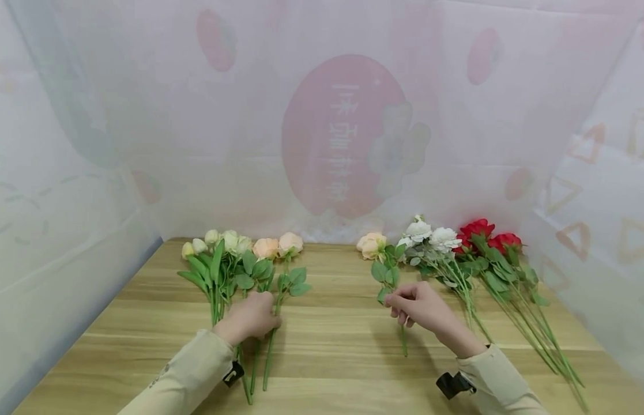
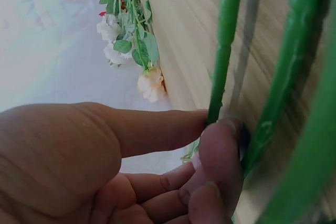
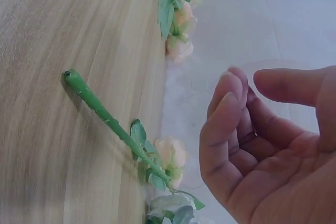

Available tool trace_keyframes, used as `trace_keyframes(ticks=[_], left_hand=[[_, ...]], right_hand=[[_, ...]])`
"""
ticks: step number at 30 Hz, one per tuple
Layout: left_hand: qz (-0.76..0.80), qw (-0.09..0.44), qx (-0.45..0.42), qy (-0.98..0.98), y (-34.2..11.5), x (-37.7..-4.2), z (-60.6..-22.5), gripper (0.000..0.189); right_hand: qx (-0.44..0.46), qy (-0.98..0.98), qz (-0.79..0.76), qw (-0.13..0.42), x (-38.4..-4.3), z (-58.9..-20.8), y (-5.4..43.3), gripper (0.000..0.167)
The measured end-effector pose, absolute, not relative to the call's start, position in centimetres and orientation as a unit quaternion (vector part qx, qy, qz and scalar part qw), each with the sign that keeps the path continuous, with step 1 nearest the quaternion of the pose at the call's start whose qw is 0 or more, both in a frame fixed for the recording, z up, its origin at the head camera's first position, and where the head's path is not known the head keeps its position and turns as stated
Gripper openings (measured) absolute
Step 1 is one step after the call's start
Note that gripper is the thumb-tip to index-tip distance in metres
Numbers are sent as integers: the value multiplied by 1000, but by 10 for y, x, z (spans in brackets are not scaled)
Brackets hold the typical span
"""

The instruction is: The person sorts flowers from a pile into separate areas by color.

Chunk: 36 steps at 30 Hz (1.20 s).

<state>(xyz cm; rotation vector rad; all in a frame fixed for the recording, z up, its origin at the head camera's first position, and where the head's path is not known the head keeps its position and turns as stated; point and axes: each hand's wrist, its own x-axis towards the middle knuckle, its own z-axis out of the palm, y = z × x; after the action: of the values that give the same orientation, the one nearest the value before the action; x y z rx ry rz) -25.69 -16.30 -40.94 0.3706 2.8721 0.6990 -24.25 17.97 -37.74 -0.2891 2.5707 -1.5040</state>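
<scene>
My left hand (image 1: 251, 316) pinches a green stem between thumb and forefinger; in the head view this stem belongs to the right-hand peach rose (image 1: 290, 244) of the left group. Beside it lie another peach rose (image 1: 266, 248), pale green-white flowers (image 1: 230, 242) and yellowish tulips (image 1: 188, 250). Over a single peach rose (image 1: 372, 246) hovers my right hand (image 1: 422, 308), loosely curled. The right wrist view shows a gap between its thumb and fingers, with nothing held, and the rose's stem (image 3: 100, 109) lying apart from it.
White flowers (image 1: 443, 240) and red roses (image 1: 476, 228) lie at the right on the wooden table (image 1: 332, 346), stems toward me. A pale printed curtain (image 1: 238, 144) hangs behind the table, with more cloth at both sides.
</scene>
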Motion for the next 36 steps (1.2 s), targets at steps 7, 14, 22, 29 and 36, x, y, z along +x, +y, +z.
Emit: trace_keyframes(ticks=[7, 14, 22, 29, 36], left_hand=[[266, 111, 127, 949, -169, -259, -411, 20], [293, 154, 138, 934, -174, -263, -410, 25], [306, 176, 147, 924, -173, -264, -406, 32], [323, 172, 158, 917, -174, -264, -401, 37], [366, 173, 168, 899, -174, -265, -399, 38]], right_hand=[[-99, 855, -503, 81, -242, -378, 178, 23], [-103, 854, -502, 88, -242, -382, 179, 23], [-100, 853, -504, 94, -243, -380, 181, 24], [-106, 852, -503, 99, -244, -381, 180, 25], [-108, 847, -509, 112, -242, -381, 177, 26]])
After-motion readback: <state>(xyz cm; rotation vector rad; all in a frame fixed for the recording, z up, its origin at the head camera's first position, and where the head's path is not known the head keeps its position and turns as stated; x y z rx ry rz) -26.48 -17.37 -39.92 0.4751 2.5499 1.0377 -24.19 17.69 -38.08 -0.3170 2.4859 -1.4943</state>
